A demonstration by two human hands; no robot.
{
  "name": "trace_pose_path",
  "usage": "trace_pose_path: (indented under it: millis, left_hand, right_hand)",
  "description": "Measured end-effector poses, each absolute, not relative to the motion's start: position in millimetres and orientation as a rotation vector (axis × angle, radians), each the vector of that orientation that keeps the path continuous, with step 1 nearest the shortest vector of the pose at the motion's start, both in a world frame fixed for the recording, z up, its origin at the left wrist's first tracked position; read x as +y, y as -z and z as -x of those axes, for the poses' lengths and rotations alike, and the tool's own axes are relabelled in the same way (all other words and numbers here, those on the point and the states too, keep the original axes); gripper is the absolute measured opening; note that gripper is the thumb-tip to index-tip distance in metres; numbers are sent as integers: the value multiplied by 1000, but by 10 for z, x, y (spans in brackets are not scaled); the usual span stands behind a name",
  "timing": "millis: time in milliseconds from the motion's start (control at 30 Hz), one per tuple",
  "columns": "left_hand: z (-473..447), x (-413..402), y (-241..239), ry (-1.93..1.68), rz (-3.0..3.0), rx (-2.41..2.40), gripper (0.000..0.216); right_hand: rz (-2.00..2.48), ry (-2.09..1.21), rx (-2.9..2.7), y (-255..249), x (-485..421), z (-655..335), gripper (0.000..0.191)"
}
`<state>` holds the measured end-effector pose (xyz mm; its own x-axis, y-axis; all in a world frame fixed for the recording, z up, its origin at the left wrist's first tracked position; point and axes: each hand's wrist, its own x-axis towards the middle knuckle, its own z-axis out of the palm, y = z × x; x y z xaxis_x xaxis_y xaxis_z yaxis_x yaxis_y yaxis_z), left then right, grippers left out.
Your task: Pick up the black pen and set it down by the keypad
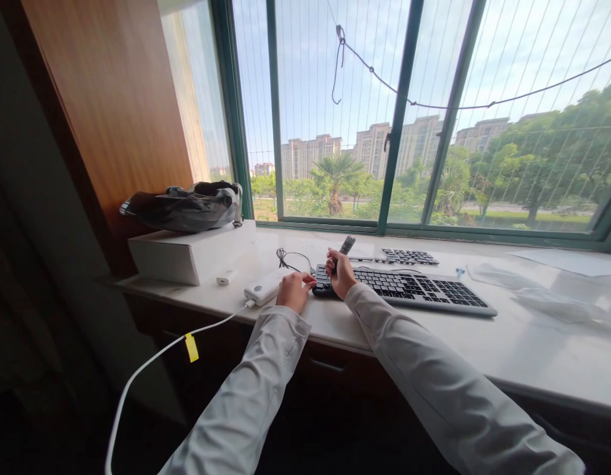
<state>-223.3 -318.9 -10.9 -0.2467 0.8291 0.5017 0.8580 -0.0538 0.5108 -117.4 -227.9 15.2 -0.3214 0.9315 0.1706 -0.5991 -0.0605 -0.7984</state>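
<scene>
A black keyboard (399, 286) lies on the white windowsill counter; keycaps are off over its right part, leaving dark sockets. At its left end, my left hand (294, 290) has its fingers curled against the corner and seems to hold the edge. My right hand (341, 274) is closed around a small dark brush (347, 245), its bristle-like end pointing up, over the left part of the keys. The brush's lower end is hidden by my fingers. Behind the keyboard, loose black keycaps (409, 256) are laid out in rows.
A white power bank (262, 290) with a white cable (161, 353) sits left of my left hand, near a small white adapter (226, 277). A white box (187, 254) bears a dark bag (187, 206). Clear plastic bags (547, 300) lie right. A thin black cable (286, 258) curls behind.
</scene>
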Motion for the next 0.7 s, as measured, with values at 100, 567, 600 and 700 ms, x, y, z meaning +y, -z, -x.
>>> trace_pose_path:
  millis: [100, 567, 600, 700]
  left_hand:
    - [2230, -3201, 100, 1200, 1904, -2146, 23]
    - [2211, -3189, 85, 1147, 1893, -2209, 18]
    - [2208, -3193, 82, 1144, 1894, -2209, 19]
    - [2200, -3205, 75, 1127, 1896, -2216, 19]
  right_hand:
    - [431, -1679, -963, -156, -2323, 1194, 21]
    - [470, -1678, -1002, -162, -2390, 1206, 31]
    - [466, -1684, -1003, -171, -2404, 1207, 32]
    - [458, -1703, -1019, -198, -2446, 1206, 33]
